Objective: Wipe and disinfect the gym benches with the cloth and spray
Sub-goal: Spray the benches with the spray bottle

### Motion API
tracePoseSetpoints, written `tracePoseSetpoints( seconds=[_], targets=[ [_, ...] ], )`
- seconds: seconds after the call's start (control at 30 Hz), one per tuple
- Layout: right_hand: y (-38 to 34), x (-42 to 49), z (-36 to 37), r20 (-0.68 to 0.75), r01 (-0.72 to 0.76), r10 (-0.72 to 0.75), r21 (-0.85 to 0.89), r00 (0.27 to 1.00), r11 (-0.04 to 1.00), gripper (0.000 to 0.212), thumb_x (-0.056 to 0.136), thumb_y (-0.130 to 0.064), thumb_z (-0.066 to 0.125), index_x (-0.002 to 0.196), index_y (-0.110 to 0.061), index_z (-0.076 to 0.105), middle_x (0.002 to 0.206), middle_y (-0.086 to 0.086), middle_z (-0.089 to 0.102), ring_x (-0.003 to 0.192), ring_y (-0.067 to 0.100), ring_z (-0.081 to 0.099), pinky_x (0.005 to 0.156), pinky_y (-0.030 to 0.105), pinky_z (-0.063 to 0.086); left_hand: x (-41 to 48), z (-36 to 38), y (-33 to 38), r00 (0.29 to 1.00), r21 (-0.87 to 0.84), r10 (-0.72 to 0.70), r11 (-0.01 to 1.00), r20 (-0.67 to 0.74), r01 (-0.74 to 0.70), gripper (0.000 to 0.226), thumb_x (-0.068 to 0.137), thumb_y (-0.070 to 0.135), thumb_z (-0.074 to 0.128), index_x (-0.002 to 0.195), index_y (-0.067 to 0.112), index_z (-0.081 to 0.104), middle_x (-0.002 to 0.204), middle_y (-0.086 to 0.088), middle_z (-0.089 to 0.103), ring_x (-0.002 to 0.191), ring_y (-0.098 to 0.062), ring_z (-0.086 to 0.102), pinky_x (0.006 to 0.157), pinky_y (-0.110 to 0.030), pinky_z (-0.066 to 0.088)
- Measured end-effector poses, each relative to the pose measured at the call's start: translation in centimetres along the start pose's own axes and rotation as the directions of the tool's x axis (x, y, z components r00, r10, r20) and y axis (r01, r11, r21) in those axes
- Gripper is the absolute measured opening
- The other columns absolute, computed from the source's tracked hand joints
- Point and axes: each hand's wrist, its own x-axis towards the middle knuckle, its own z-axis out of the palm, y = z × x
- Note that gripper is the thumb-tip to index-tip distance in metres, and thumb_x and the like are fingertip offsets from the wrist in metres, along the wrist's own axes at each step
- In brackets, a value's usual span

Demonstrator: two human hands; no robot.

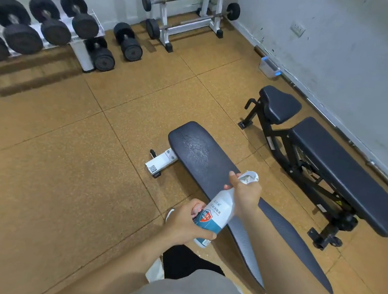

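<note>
Spray bottle (pixel 215 213), low centre, hides its contents. My left hand (pixel 186 224) clamps its base, my right hand (pixel 245 192) its neck.

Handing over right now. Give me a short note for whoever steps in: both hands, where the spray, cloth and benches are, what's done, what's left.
Left hand: grips the body of the spray bottle.
Right hand: curled round the bottle's spray head, nozzle aimed along the flat bench.
Benches: the flat bench is straight ahead. The adjustable bench stands to its right, by the wall.
Cloth: I cannot make it out for certain.
Done: a speckled wet patch shows on the flat bench's far end, so it looks sprayed there.
Left: probably spray the near part, wipe the flat bench, then do the adjustable bench, which shows no wet marks.
</note>
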Motion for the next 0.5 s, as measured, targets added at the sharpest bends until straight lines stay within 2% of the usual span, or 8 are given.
tracePoseSetpoints(
  seconds=[0.1,0.17,0.27,0.37,0.43,0.5],
  targets=[
    [-0.3,2.0,2.6,0.013,-0.014,0.013,0.017,1.000,1.000,0.024,0.084,-0.014,0.082,0.095,-0.010,0.061,0.082,0.013,0.067,0.058,0.029,0.070,0.066,0.047,0.059,2.2,-2.4,0.3,0.999,0.010,-0.041,0.999,0.012,0.041,0.071,0.051,0.047,0.095,0.110,0.039,0.056,0.113,0.017,0.069,0.103,-0.003,0.071,0.089,-0.035,0.064],
    [-0.2,3.4,4.6,-0.016,-0.045,0.045,0.026,0.999,0.999,0.025,0.083,-0.013,0.082,0.085,-0.009,0.058,0.075,0.012,0.064,0.053,0.027,0.068,0.061,0.040,0.057,3.6,-4.1,0.2,0.998,0.041,-0.070,0.997,0.008,0.070,0.073,0.048,0.045,0.097,0.110,0.039,0.058,0.111,0.017,0.070,0.102,-0.004,0.071,0.089,-0.036,0.064],
    [-0.2,5.4,7.6,-0.022,-0.107,0.109,0.060,0.994,0.992,0.030,0.084,-0.011,0.081,0.074,-0.011,0.052,0.064,0.009,0.059,0.049,0.025,0.064,0.058,0.036,0.054,6.0,-6.8,0.1,0.994,0.072,-0.107,0.992,-0.005,0.107,0.073,0.043,0.044,0.097,0.106,0.038,0.060,0.106,0.015,0.072,0.100,-0.007,0.073,0.088,-0.040,0.064],
    [-0.3,7.3,10.3,0.033,-0.138,0.136,0.071,0.990,0.988,0.025,0.084,-0.008,0.081,0.081,-0.011,0.057,0.069,0.009,0.062,0.054,0.028,0.066,0.059,0.036,0.055,8.1,-9.1,0.4,0.993,0.104,-0.121,0.987,-0.009,0.121,0.064,0.048,0.041,0.098,0.099,0.036,0.059,0.103,0.014,0.071,0.098,-0.008,0.073,0.086,-0.038,0.064],
    [-0.8,8.0,11.8,0.060,-0.148,0.144,0.080,0.988,0.986,0.022,0.084,-0.007,0.081,0.087,-0.013,0.059,0.074,0.009,0.063,0.056,0.028,0.066,0.060,0.036,0.055,9.0,-10.3,0.6,0.991,0.099,-0.134,0.986,-0.005,0.134,0.065,0.050,0.039,0.098,0.103,0.034,0.061,0.104,0.012,0.072,0.097,-0.008,0.074,0.085,-0.038,0.065],
    [-0.9,8.7,13.0,0.039,-0.146,0.144,0.057,0.989,0.988,0.023,0.084,-0.009,0.081,0.083,-0.012,0.058,0.067,0.009,0.063,0.051,0.026,0.066,0.057,0.033,0.053,9.7,-11.3,0.7,0.989,0.083,-0.145,0.986,-0.011,0.145,0.070,0.052,0.034,0.099,0.111,0.024,0.062,0.103,0.009,0.074,0.094,-0.006,0.073,0.084,-0.041,0.065]
  ],
)
